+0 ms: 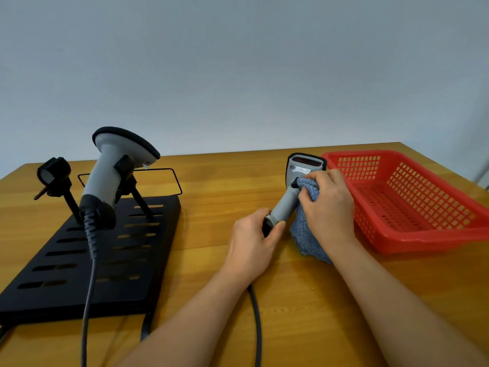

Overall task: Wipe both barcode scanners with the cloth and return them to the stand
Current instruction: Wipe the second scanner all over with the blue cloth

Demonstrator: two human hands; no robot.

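Observation:
A grey barcode scanner [291,192] is held up over the table, its head pointing away from me. My left hand [254,242] grips the base of its handle. My right hand [328,205] holds a blue cloth [307,234] bunched against the handle near the trigger; the cloth hangs down to the table. A second grey scanner [111,170] sits in the right holder of the black stand [111,271]. The stand's left holder [54,173] has nothing in it.
A red plastic basket [407,205] stands just right of my right hand. Grey cables run toward me from each scanner: one [88,300] over the stand, one [258,329] under my left forearm. The wooden table [219,213] ends at a grey wall behind.

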